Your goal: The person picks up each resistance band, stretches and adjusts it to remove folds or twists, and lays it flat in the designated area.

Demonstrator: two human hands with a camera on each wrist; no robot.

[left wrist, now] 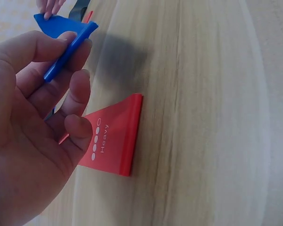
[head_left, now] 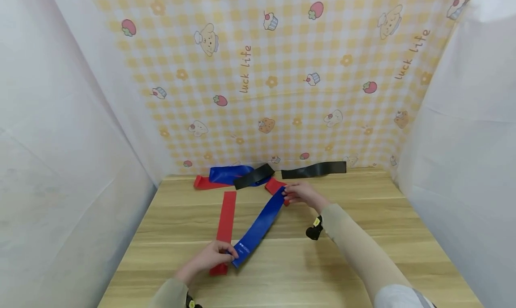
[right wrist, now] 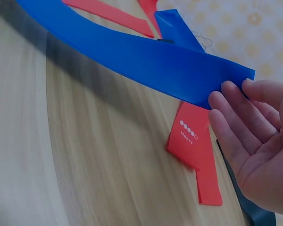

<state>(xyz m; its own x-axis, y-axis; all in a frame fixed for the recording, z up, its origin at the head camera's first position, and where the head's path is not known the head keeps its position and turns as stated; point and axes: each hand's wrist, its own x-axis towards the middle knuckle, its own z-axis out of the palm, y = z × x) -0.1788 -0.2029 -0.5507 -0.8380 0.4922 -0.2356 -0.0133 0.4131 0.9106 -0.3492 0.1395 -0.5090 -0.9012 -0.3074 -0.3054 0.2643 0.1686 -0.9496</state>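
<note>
A blue resistance band (head_left: 260,227) stretches slantwise between both hands, held above the wooden table. At its near end, marked with small white print, my left hand (head_left: 217,255) pinches the edge between thumb and fingers. My right hand (head_left: 303,194) pinches the far end, as the right wrist view also shows with the blue band (right wrist: 132,56). Beneath the left hand lies a flat red band (head_left: 227,216), printed "Heavy" in the left wrist view (left wrist: 114,136). Under the right hand is a folded red band (right wrist: 191,134), partly covered in the head view.
Along the back of the table (head_left: 346,272) lie another blue band (head_left: 225,174), a red band (head_left: 205,183) under it, a black band (head_left: 254,176) across them and a second black band (head_left: 314,170). A patterned cloth (head_left: 282,97) hangs behind; white sheets flank both sides.
</note>
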